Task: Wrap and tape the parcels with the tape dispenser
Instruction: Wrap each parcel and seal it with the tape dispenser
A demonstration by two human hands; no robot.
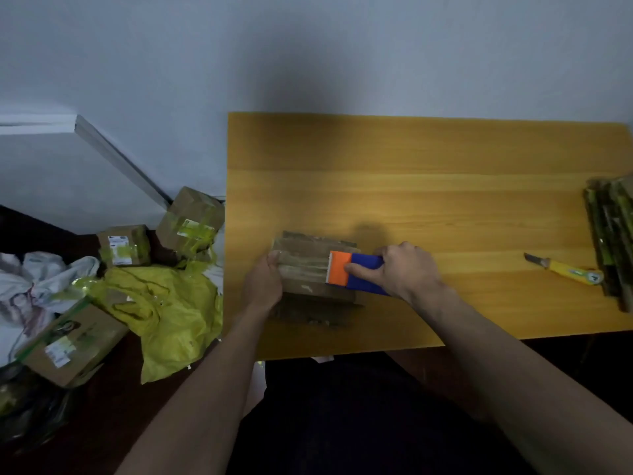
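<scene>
A brown cardboard parcel lies near the front left of the yellow wooden table, with clear tape across its top. My left hand grips the parcel's left end, thumb on top. My right hand holds a tape dispenser with a blue body and an orange toothed front. The dispenser rests on the parcel's right end, its orange edge pointing left.
A yellow utility knife lies on the table at the right, beside a stack of flattened cardboard. On the floor to the left sit several taped boxes, a yellow plastic bag and white cloth. A wall runs behind the table.
</scene>
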